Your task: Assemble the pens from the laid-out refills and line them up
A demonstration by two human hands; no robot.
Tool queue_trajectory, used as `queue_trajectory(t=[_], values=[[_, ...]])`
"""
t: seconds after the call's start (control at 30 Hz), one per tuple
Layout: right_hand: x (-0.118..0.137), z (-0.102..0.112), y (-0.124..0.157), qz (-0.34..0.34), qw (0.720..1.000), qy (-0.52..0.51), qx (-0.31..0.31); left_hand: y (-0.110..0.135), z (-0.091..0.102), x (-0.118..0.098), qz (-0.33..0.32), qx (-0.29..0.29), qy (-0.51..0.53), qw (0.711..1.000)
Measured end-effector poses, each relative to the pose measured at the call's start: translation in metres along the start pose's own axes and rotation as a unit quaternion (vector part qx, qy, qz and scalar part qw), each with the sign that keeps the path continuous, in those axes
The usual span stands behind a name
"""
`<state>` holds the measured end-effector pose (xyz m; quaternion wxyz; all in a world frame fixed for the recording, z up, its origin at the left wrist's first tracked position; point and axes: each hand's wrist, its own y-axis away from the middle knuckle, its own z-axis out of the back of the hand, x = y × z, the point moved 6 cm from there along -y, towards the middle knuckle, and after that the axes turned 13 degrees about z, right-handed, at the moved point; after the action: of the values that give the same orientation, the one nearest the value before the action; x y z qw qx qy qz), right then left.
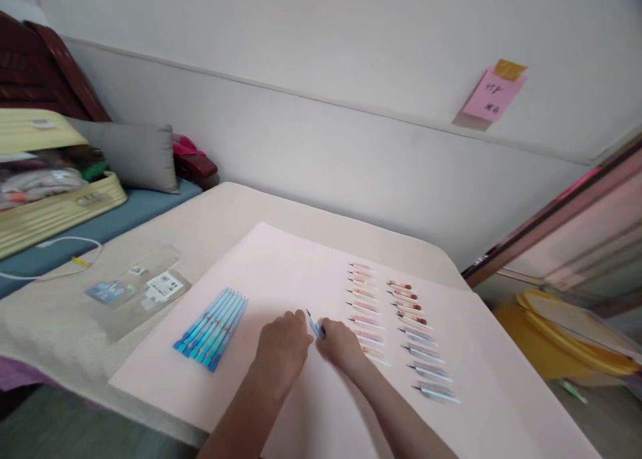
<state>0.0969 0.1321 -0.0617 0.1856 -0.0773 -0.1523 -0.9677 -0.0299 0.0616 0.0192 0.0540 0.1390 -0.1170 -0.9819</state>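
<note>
My left hand (281,348) and my right hand (342,344) meet over a pale pink sheet (281,265) on the table, both with fingers curled. Between them they pinch a small blue pen (315,326) whose dark tip points up and left. To the left lies a tight row of blue pens (213,328). On the right, two columns of small pens (396,328) lie in rows, pinkish ones in the near column, brown and grey-blue ones in the far column.
Clear plastic packets with labels (138,288) lie on the beige table left of the sheet. An open yellow suitcase (55,191), a grey cushion (133,154) and a white cable (60,255) are at the left. A yellow tub (562,342) stands at the right.
</note>
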Motion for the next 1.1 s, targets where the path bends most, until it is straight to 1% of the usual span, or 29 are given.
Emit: queue_trajectory(t=[0.13, 0.2, 0.27, 0.4, 0.47, 0.53, 0.6, 0.73, 0.83, 0.93, 1.0, 1.03, 1.07, 1.1], values=[[0.008, -0.016, 0.05, -0.014, 0.999, -0.024, -0.036, 0.004, -0.004, 0.0, -0.014, -0.009, -0.008, 1.0], [0.007, -0.019, 0.065, -0.019, 0.998, -0.04, -0.051, 0.007, -0.007, -0.003, -0.027, -0.005, -0.011, 1.0], [0.002, -0.02, 0.075, -0.025, 0.996, -0.057, -0.062, 0.007, -0.013, -0.007, -0.038, 0.0, -0.013, 0.999], [-0.012, -0.02, 0.084, -0.035, 0.993, -0.08, -0.082, 0.003, -0.025, -0.011, -0.048, 0.002, -0.02, 0.999], [-0.017, -0.017, 0.088, -0.034, 0.991, -0.081, -0.105, -0.001, -0.031, -0.012, -0.054, -0.005, -0.025, 0.998], [-0.019, -0.01, 0.092, -0.029, 0.987, -0.073, -0.138, -0.006, -0.035, -0.012, -0.056, -0.007, -0.032, 0.998], [-0.016, -0.006, 0.095, -0.019, 0.986, -0.062, -0.151, -0.009, -0.04, -0.012, -0.051, -0.001, -0.038, 0.998], [0.0, -0.009, 0.095, 0.021, 0.993, -0.041, -0.105, -0.012, -0.047, -0.012, -0.045, 0.018, -0.045, 0.998], [0.012, -0.018, 0.095, 0.036, 0.995, 0.006, -0.095, -0.016, -0.049, -0.01, -0.031, 0.026, -0.032, 0.999], [0.018, -0.026, 0.093, 0.037, 0.995, 0.028, -0.085, -0.024, -0.046, -0.005, 0.023, 0.034, 0.028, 0.999], [0.018, -0.027, 0.092, 0.031, 0.996, 0.02, -0.076, -0.027, -0.042, -0.003, 0.057, 0.047, 0.109, 0.991], [0.018, -0.026, 0.092, 0.025, 0.997, 0.013, -0.076, -0.028, -0.04, -0.003, 0.068, 0.057, 0.167, 0.982], [0.016, -0.023, 0.092, 0.018, 0.997, 0.004, -0.081, -0.027, -0.038, -0.004, 0.076, 0.068, 0.238, 0.966], [0.015, -0.019, 0.092, 0.01, 0.996, -0.006, -0.093, -0.026, -0.036, -0.005, 0.084, 0.076, 0.318, 0.941]])
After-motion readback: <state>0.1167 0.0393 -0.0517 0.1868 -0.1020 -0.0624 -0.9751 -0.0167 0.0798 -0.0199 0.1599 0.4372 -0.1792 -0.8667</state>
